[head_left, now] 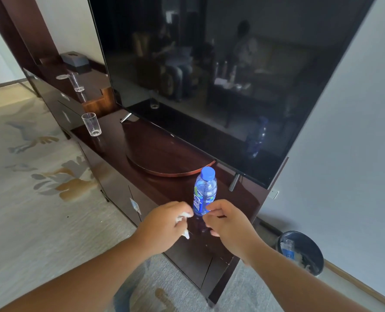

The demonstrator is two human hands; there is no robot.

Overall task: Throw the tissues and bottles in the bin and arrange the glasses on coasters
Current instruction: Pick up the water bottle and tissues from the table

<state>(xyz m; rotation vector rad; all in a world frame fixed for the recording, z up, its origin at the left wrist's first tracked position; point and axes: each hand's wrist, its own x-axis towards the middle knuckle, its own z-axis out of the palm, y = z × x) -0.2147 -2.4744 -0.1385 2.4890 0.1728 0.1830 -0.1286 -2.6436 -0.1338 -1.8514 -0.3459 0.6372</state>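
A clear water bottle (204,192) with a blue cap and blue label stands upright on the dark wooden TV cabinet (164,190). My right hand (229,224) is at its base, fingers curled and just touching or nearly touching the label. My left hand (164,224) is closed on a crumpled white tissue (183,218), just left of the bottle. A near glass (92,124) stands at the cabinet's left edge. A far glass (75,81) stands further back, beside a round coaster (62,77). The black bin (300,251) on the floor at right holds a bottle and tissues.
A large TV (209,75) on metal feet fills the back of the cabinet, over a round wooden turntable (164,158). A grey tissue box (74,59) sits at the far end. Patterned carpet (29,176) lies to the left, a white wall to the right.
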